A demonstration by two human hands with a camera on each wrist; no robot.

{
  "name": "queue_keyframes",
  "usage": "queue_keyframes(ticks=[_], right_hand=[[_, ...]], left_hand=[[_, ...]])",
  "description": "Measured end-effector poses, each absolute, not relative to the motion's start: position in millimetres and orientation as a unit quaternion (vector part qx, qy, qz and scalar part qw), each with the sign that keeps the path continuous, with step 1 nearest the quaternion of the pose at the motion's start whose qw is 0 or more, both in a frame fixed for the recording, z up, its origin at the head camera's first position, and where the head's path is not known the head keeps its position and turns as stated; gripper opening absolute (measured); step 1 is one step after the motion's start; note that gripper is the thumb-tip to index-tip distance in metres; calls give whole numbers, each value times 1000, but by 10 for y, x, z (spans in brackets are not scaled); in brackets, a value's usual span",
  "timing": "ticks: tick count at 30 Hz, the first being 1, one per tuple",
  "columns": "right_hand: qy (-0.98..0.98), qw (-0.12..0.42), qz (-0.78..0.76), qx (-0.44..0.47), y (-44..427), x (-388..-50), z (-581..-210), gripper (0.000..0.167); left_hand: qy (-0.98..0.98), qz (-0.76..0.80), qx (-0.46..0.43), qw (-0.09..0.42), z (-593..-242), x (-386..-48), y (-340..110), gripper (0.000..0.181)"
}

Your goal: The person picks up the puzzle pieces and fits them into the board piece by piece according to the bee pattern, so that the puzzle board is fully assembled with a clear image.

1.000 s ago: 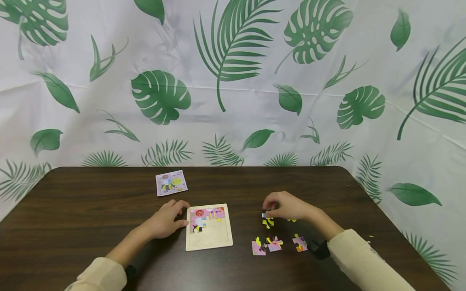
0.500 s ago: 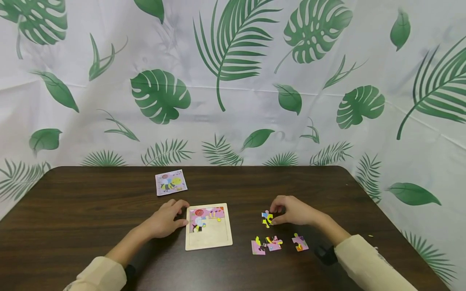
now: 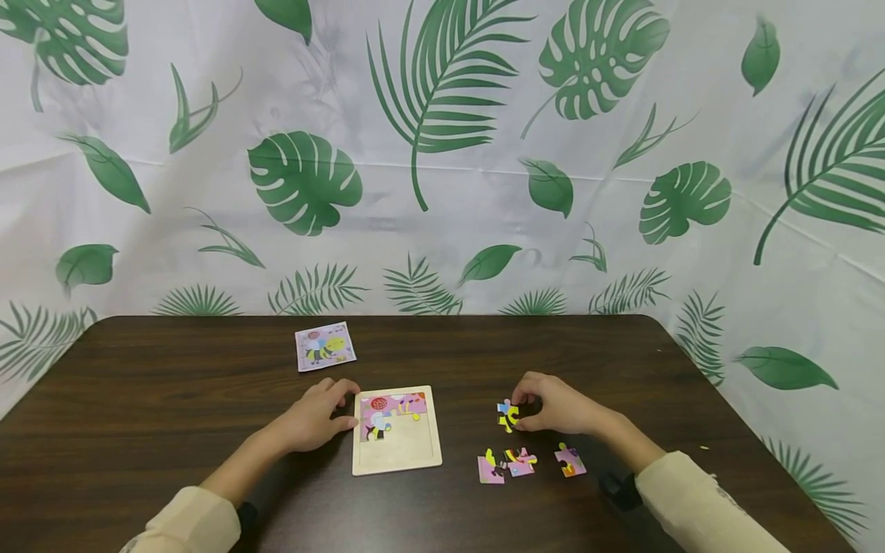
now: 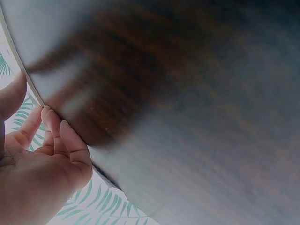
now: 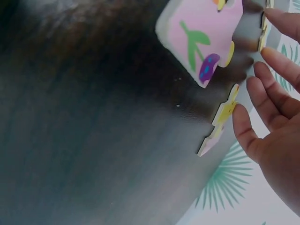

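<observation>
Piece (image 3: pixel 508 416) pinched at edge in right grip (image 3: pixel 558 405); could be dropped through shallow hold. Board (image 3: pixel 411 449), just right of relaxed left grip (image 3: pixel 314 418), touched. Loose pieces (image 3: pixel 521 462), near right grip, could be scattered by low sweep.

The person's bare left hand (image 3: pixel 314 418) is lying between seven and eight o'clock, its bare left forearm (image 3: pixel 242 465) slanting from a cream fabric cuff (image 3: pixel 197 518) toward two. Its left thumb (image 3: pixel 343 424) is pointing at three, parted from its gently bending fingers (image 3: pixel 343 389). The bare right hand (image 3: pixel 561 403) is sitting between four and five, its bare right forearm (image 3: pixel 629 439) aiming at ten from a cream fabric sleeve (image 3: pixel 681 480). Whether its loosely curving digits are pinching is unclear.
</observation>
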State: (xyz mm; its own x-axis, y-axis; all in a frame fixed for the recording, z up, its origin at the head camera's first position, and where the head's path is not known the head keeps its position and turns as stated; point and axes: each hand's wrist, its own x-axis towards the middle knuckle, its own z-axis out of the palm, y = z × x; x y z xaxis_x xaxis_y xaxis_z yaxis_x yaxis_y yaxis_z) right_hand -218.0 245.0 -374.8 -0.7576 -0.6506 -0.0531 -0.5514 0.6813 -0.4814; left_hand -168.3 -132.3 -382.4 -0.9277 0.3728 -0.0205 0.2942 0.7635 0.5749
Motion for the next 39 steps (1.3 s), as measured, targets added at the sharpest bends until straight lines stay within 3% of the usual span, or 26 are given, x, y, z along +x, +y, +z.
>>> queue_keyframes(ticks=[39], right_hand=[[906,65,-202,-367,2401,-2174,-3818,20]], left_hand=[[936,296,178,68,-3831,-1693,-1330,34]])
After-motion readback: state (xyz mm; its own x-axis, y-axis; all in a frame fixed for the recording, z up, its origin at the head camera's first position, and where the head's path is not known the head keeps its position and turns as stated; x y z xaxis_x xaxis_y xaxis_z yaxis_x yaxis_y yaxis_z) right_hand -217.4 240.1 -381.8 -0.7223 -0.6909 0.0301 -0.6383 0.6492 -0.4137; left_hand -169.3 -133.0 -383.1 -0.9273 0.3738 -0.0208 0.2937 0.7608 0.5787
